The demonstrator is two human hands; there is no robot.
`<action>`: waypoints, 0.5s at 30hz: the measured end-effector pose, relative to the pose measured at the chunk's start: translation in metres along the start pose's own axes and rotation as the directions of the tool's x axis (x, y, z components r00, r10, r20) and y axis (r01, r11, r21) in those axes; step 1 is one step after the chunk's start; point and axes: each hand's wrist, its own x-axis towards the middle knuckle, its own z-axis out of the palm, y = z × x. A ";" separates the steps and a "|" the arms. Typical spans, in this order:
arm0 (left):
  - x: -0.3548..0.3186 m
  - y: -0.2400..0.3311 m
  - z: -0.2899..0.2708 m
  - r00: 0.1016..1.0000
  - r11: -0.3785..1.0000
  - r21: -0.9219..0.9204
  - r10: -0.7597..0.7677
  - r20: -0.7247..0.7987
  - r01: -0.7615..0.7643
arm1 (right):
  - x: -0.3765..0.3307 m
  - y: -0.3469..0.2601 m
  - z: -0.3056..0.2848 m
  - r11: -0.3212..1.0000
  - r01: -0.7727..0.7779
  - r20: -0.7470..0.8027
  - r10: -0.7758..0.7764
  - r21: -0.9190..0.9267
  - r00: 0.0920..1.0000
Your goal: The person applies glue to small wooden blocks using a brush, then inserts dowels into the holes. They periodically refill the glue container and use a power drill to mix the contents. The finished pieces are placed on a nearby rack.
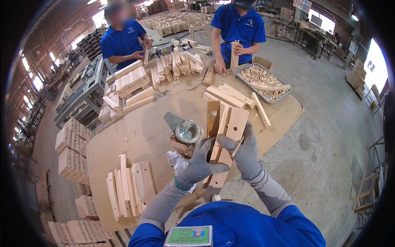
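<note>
Drilled wooden pieces (pixel 237 118) held together over near side of worktop (pixel 123 142); lower part clasped in left hand's (pixel 196 168) grip, right edge in right hand's (pixel 247 154) grip, thin stick (pixel 237 148) also held there. Glass jar (pixel 188 131) placed just left.

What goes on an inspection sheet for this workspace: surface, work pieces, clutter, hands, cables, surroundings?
Surface: brown tabletop, marked in places.
Work pieces: pale slat with a hole, held up beside other wood; loose slats at lower left.
Clutter: round container, crumpled white cloth, gray tray of dowels.
Hands: gloved left hand and right hand grip the pale slat.
Cables: none clearly seen.
Surroundings: one co-worker and another co-worker across the table; stacked wood at left.
</note>
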 end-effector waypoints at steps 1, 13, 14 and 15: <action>0.003 -0.010 -0.002 0.999 0.996 0.078 0.044 -0.012 -0.043 | -0.003 -0.001 0.002 1.000 0.022 -0.041 -0.023 -0.017 0.999; -0.008 -0.049 -0.001 0.977 0.949 -0.249 0.165 -0.132 -0.194 | -0.043 0.020 0.010 0.961 0.163 0.256 -0.104 -0.224 0.961; -0.010 -0.054 0.001 0.973 0.910 -0.354 0.170 -0.158 -0.217 | -0.043 0.022 0.010 0.909 0.287 0.286 -0.201 -0.304 0.937; -0.011 -0.063 0.001 0.962 0.938 -0.252 0.191 -0.195 -0.237 | -0.042 0.023 0.009 0.834 0.404 0.322 -0.291 -0.376 0.901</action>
